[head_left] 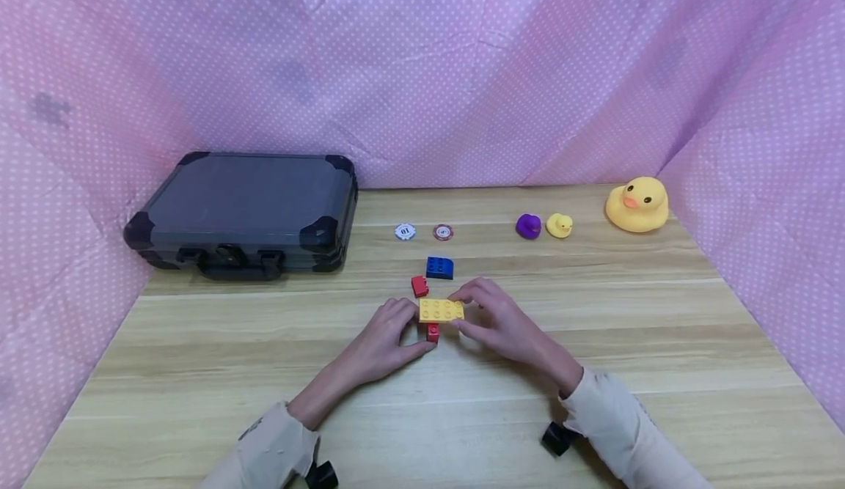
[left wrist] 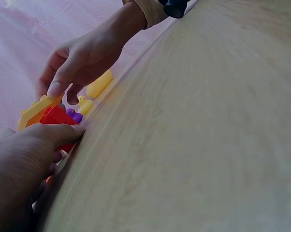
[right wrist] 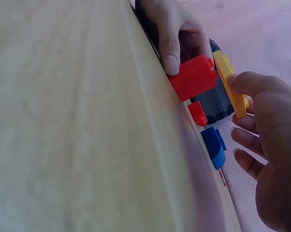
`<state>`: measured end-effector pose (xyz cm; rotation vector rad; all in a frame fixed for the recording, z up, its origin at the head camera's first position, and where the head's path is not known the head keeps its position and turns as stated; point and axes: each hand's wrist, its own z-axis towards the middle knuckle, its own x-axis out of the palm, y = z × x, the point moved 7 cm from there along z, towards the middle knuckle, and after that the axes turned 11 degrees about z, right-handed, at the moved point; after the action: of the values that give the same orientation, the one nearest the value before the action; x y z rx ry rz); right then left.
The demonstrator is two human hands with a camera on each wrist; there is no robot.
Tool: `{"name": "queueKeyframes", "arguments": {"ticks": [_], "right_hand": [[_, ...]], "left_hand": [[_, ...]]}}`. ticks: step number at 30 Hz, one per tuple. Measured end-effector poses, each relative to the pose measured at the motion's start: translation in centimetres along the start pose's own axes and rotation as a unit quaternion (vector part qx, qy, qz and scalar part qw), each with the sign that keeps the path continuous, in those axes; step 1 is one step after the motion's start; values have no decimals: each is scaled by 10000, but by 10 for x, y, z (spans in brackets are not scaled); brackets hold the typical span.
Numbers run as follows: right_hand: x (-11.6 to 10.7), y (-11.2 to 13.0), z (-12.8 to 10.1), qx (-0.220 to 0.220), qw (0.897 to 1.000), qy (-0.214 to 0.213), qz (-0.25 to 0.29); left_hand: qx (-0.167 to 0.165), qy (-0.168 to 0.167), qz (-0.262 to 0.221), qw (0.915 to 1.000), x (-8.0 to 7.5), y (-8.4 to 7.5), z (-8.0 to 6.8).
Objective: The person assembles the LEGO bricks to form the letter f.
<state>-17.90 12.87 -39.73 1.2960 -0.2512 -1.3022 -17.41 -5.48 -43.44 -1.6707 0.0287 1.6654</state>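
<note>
My right hand (head_left: 507, 328) pinches a thin yellow toy brick (head_left: 436, 311) between thumb and fingers. It is held just over two stacked red bricks (right wrist: 194, 77), slightly tilted against their studs in the right wrist view. On the table, my left hand (head_left: 383, 341) grips that red stack, its thumb low on the near side. From above, the yellow brick hides most of the stack. A loose red brick (head_left: 419, 286) lies just beyond the yellow one, and a blue brick (head_left: 439, 267) with a curved end sits behind that.
A dark grey case (head_left: 257, 199) stands at the back left. Behind the bricks lie a white chip (head_left: 405, 232) and a red chip (head_left: 443, 232). Farther right are a purple duck (head_left: 528, 226), a small yellow duck (head_left: 559, 225) and a large yellow duck (head_left: 637, 207).
</note>
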Motion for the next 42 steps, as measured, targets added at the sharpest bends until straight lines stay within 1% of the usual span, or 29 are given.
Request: {"name": "queueKeyframes", "arguments": {"ticks": [10,18,25,29,34,39,42], "right_hand": [[4,2,-4,127,9998,164,-30],[7,4,-6,-36,9995,288,-133],[6,8,-6,-2,9983,333,-479],[6,11,-6,-156,9962,399,-753],[8,17,-4,-365,9915,553,-1118],[9,20,-3,-354,9857,771,-1454],[10,22,-1,-327,9835,883,-1542]], "left_hand": [[2,-13,85,10000,0,0,1],[33,-46,64,10000,-1,-1,0],[11,-7,36,10000,-1,-1,1],[12,-21,59,10000,-1,0,2],[0,-13,49,10000,-1,0,2],[13,-3,4,10000,-1,-1,2],[25,-6,-22,10000,0,0,1]]}}
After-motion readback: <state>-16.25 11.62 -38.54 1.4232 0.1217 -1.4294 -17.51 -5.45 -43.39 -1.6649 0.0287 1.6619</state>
